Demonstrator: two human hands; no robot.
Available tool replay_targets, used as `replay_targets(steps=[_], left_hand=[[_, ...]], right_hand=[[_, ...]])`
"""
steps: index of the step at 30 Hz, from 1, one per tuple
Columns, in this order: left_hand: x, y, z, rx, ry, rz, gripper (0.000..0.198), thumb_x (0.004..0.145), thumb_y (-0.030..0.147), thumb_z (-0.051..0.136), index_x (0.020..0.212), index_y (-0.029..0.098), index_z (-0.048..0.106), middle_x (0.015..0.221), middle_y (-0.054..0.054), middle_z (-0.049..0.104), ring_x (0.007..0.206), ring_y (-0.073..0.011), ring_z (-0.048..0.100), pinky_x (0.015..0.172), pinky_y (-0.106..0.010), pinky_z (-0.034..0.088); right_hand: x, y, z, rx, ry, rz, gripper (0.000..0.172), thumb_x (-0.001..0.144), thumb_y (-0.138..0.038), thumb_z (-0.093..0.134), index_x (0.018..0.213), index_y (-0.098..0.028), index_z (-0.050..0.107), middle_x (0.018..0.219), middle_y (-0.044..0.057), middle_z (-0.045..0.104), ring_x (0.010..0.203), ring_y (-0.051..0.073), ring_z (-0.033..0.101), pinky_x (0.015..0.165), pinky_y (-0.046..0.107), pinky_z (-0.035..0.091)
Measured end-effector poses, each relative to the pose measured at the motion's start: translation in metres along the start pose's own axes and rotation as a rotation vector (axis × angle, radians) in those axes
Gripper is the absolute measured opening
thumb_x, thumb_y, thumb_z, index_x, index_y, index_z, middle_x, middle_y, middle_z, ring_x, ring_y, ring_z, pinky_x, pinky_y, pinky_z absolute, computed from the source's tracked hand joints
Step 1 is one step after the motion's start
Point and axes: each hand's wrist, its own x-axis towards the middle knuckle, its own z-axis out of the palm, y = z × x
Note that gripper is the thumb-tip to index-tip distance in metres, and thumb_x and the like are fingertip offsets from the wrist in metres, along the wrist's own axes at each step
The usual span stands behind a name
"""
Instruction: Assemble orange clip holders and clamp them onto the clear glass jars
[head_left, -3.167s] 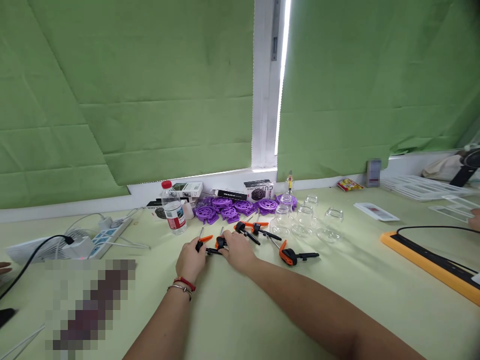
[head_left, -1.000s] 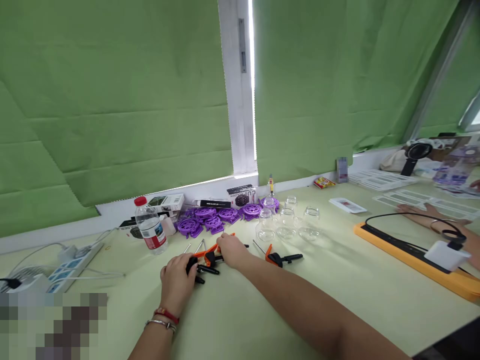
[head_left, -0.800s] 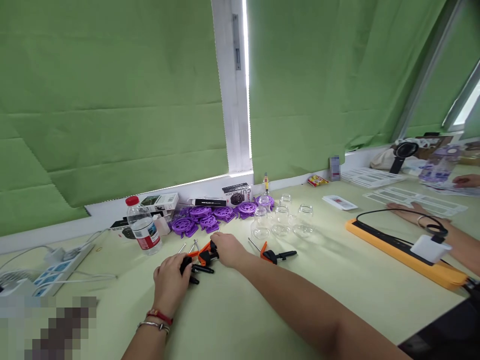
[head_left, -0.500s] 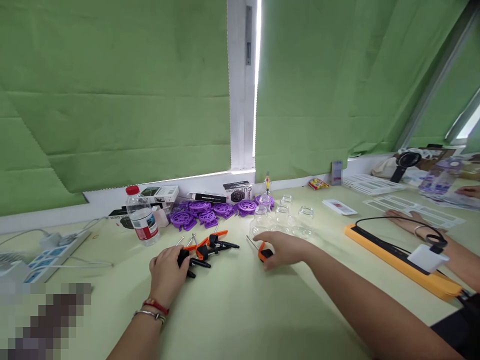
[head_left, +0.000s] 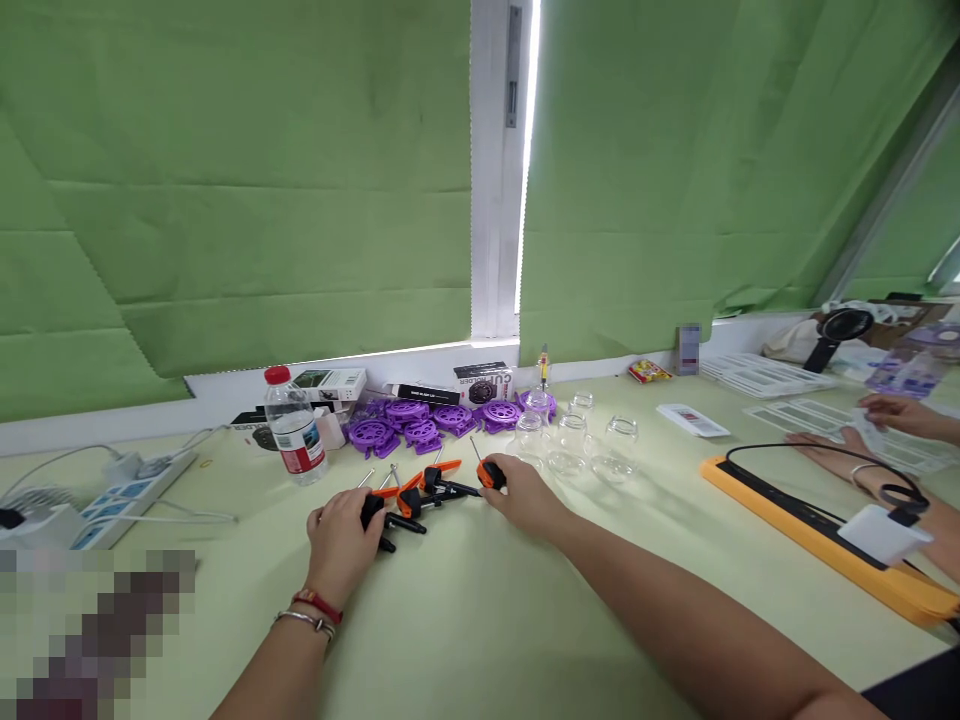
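My left hand (head_left: 341, 545) is closed over a black handle (head_left: 372, 510) at the left end of a small pile of orange-and-black tools (head_left: 411, 497). Thin metal shafts and black, pen-like rods stick out of that pile. Just right of it, my right hand (head_left: 521, 492) grips a short orange-and-black screwdriver (head_left: 491, 474), its thin shaft pointing up and away from me. Behind the tools lie several purple plastic spoked round pieces (head_left: 424, 433). Several clear glass jars (head_left: 571, 445) stand beyond my right hand.
A red-capped water bottle (head_left: 296, 430) stands at left, near a power strip (head_left: 131, 500) with cables. Boxes (head_left: 484, 380) line the wall. On the right lie an orange-and-black bar (head_left: 810, 545) with a cable and a white tray (head_left: 691, 420). Another person's hands (head_left: 900, 415) hold something white.
My right hand has moved left with the screwdriver, closer to the tool pile, and its shaft now points more upright. My left hand stays in place. The other person's second hand has come in.
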Motion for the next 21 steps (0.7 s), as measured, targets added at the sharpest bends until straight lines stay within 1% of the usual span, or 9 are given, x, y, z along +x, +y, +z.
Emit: replay_targets(steps=[2,5,8,10,12,13,14,18,21], left_hand=[[0.0,0.001,-0.001,-0.005,-0.014,0.01,0.03,0.084,0.031,0.045,0.107,0.02,0.061,0.115,-0.009,0.065,0.11,-0.0247,0.054,0.093,-0.04,0.032],[0.0,0.002,-0.002,-0.012,-0.027,0.024,0.029,0.085,0.032,0.043,0.105,0.02,0.061,0.114,-0.009,0.065,0.111,-0.025,0.054,0.092,-0.04,0.033],[0.0,0.001,-0.002,-0.015,-0.028,0.028,0.029,0.086,0.033,0.043,0.105,0.02,0.06,0.113,-0.009,0.065,0.113,-0.0254,0.053,0.093,-0.04,0.033],[0.0,0.0,-0.001,-0.011,-0.025,0.03,0.029,0.086,0.033,0.043,0.106,0.02,0.06,0.113,-0.009,0.065,0.114,-0.0258,0.053,0.094,-0.041,0.033],[0.001,0.0,0.0,0.003,-0.019,0.032,0.03,0.086,0.033,0.044,0.106,0.019,0.06,0.114,-0.009,0.065,0.115,-0.0267,0.052,0.094,-0.042,0.034],[0.001,0.0,0.0,0.011,-0.016,0.034,0.03,0.086,0.033,0.044,0.106,0.02,0.061,0.114,-0.009,0.065,0.115,-0.0271,0.052,0.093,-0.042,0.034],[0.001,0.0,0.001,0.019,-0.014,0.035,0.03,0.085,0.034,0.044,0.105,0.02,0.061,0.114,-0.01,0.065,0.115,-0.0275,0.052,0.093,-0.042,0.034],[0.002,0.001,0.004,0.02,0.007,0.03,0.032,0.086,0.037,0.042,0.106,0.019,0.06,0.117,-0.011,0.063,0.117,-0.028,0.051,0.095,-0.043,0.033],[0.002,0.0,0.006,-0.025,0.058,0.029,0.037,0.087,0.04,0.042,0.111,0.017,0.058,0.12,-0.012,0.062,0.117,-0.0281,0.051,0.097,-0.044,0.031]], right_hand=[[0.016,-0.003,0.012,-0.028,0.006,0.01,0.014,0.078,-0.027,0.058,0.089,-0.02,0.057,0.09,0.003,0.062,0.078,0.015,0.054,0.069,0.025,0.039],[0.036,-0.003,0.03,-0.099,-0.016,0.062,0.019,0.077,-0.031,0.062,0.09,-0.018,0.058,0.092,0.005,0.061,0.08,0.017,0.054,0.067,0.025,0.038],[0.046,0.001,0.039,-0.13,-0.043,0.067,0.026,0.078,-0.035,0.062,0.096,-0.017,0.059,0.095,0.008,0.062,0.086,0.02,0.057,0.07,0.028,0.04],[0.046,0.005,0.04,-0.101,-0.054,0.051,0.042,0.077,-0.039,0.064,0.111,-0.016,0.058,0.103,0.01,0.063,0.096,0.023,0.058,0.079,0.032,0.042],[0.044,0.01,0.04,-0.045,-0.064,0.047,0.062,0.076,-0.041,0.065,0.13,-0.016,0.047,0.115,0.012,0.061,0.107,0.026,0.055,0.089,0.035,0.041],[0.043,0.013,0.039,-0.015,-0.068,0.049,0.069,0.076,-0.041,0.065,0.136,-0.016,0.041,0.119,0.013,0.06,0.111,0.026,0.054,0.092,0.036,0.04],[0.042,0.017,0.039,0.014,-0.073,0.052,0.072,0.078,-0.041,0.063,0.14,-0.016,0.036,0.123,0.013,0.058,0.114,0.026,0.053,0.095,0.036,0.039],[0.041,0.03,0.041,0.089,-0.087,0.069,0.061,0.086,-0.029,0.054,0.142,-0.016,0.035,0.13,0.012,0.055,0.117,0.023,0.053,0.098,0.034,0.039],[0.039,0.036,0.04,0.064,-0.099,0.049,0.06,0.084,-0.014,0.051,0.142,-0.016,0.034,0.129,0.013,0.055,0.117,0.023,0.052,0.096,0.033,0.04]])
